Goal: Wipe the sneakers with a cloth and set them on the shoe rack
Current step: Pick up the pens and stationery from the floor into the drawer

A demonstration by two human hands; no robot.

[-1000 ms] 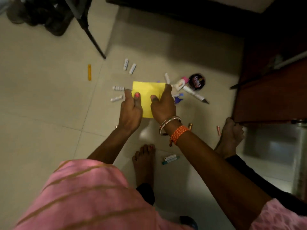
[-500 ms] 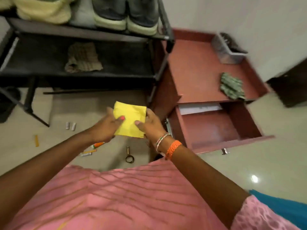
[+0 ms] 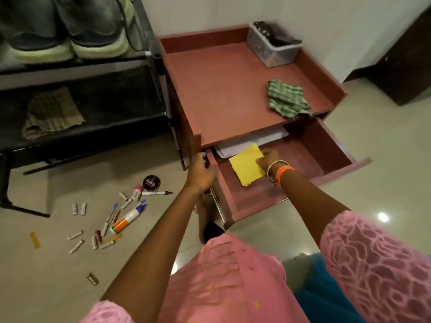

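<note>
**Hands at the drawer, sneakers already racked**

Left hand rests curled on the drawer's left rim, gripping nothing else. Right hand pinches the yellow paper pad over the drawer floor.

Sneakers stand on the shoe rack at upper left; their tops are cropped, so cleanliness cannot be judged.

Risks: fingers caught if the drawer shuts; pens and batteries scattered by the bare foot invite a slip.

Green striped cloth lies on the cabinet's top surface, near its edge; the basket's contents are indistinct.

glossy tiled floor, matt yellow paper, woven green cloth.
</note>
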